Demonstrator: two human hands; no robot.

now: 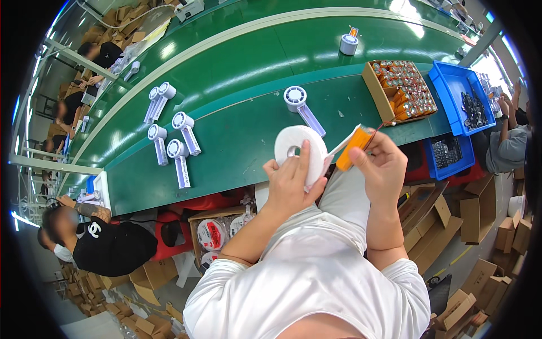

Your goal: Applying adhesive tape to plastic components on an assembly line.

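Note:
A thick roll of white tape (287, 138) stands upright in my left hand (294, 183), whose fingers are wrapped over its face near the centre hole. My right hand (386, 165) pinches an orange cylindrical battery (357, 147) with thin red wires. From the roll, a short white strip (340, 147) stretches across to the battery. Both hands are over my lap, just off the near edge of the green bench. Beyond the roll lies a white-and-purple handheld fan (310, 120), its handle toward me.
Several similar handheld fans (179, 157) lie at left on the green bench (237, 141). At right are a cardboard box (372, 85) of orange batteries and a blue bin (443, 76) of dark parts. Another fan (348, 45) stands farther back. A person (113, 246) sits at left.

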